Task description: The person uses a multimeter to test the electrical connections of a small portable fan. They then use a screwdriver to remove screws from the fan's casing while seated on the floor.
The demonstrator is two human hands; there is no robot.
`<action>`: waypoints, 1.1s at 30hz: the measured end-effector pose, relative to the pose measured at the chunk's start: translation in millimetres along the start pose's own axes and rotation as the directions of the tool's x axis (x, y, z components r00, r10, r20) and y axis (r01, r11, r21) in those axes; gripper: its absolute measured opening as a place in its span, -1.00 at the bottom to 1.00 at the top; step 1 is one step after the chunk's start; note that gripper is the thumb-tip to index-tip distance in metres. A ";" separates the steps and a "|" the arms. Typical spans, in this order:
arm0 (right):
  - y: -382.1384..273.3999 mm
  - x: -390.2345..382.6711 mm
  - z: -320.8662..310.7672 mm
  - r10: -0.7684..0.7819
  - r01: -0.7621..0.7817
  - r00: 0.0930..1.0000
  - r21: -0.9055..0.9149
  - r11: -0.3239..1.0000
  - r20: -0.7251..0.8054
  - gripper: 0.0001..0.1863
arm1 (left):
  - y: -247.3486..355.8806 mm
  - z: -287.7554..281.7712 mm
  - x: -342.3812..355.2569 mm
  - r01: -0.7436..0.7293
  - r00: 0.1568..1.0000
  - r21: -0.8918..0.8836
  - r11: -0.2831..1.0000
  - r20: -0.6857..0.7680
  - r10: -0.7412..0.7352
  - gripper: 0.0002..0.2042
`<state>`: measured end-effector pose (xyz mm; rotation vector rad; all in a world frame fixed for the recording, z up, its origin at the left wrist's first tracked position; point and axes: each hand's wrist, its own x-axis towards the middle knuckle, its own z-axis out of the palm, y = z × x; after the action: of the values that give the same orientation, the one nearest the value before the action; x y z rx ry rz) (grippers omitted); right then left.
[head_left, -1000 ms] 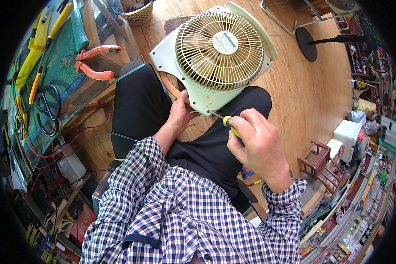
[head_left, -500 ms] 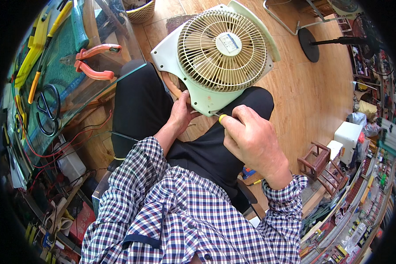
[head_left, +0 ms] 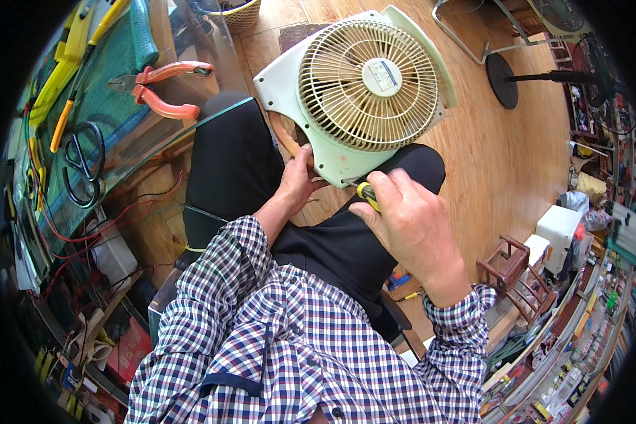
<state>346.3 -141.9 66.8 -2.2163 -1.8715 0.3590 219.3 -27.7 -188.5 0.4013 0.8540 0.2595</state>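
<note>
Fan (head_left: 357, 95), pale-green plastic with a round, ribbed grille (head_left: 369, 85), sits at my knees (head_left: 422, 165); my left fingers (head_left: 303, 157) clamp its edge, my right fingers (head_left: 405, 185) grip a yellow-and-black screwdriver (head_left: 365, 191), tip at a corner hole (head_left: 344, 181).

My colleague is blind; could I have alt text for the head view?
A person's right hand holds a yellow-and-black screwdriver at the near corner of a pale green fan, while the left hand grips its edge. Red-handled pliers lie on a glass surface at left.

Free room rightward, fan (head_left: 364, 92) ahead
</note>
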 end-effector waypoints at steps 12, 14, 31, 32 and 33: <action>13.0 -4.3 -2.9 -0.097 0.084 0.986 0.099 0.991 0.136 -0.73 | -1.2 -0.9 4.4 -0.026 0.997 0.108 0.994 -0.075 0.034 -0.36; 11.3 -2.4 -4.8 -0.093 0.083 0.987 0.078 0.994 0.134 -0.73 | -3.4 -3.4 6.3 -0.013 0.998 0.067 0.998 -0.064 0.017 -0.40; -11.6 -13.9 11.2 0.037 -0.037 0.999 -0.018 0.999 -0.020 -0.72 | -4.7 -0.5 6.3 0.020 1.000 0.017 1.000 -0.006 -0.020 -0.45; -11.5 -13.0 10.3 0.050 -0.050 0.999 -0.008 0.999 -0.006 -0.74 | -4.9 -0.3 6.7 0.018 1.000 0.021 1.000 -0.008 -0.018 -0.45; -11.5 -11.8 9.4 0.063 -0.063 0.998 0.000 0.998 0.008 -0.76 | -5.1 -0.3 7.1 0.016 1.000 0.024 1.000 -0.010 -0.016 -0.45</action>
<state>330.7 -151.5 62.1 -2.2808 -1.8089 0.3788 223.9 -29.5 -195.8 0.4159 0.8703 0.2371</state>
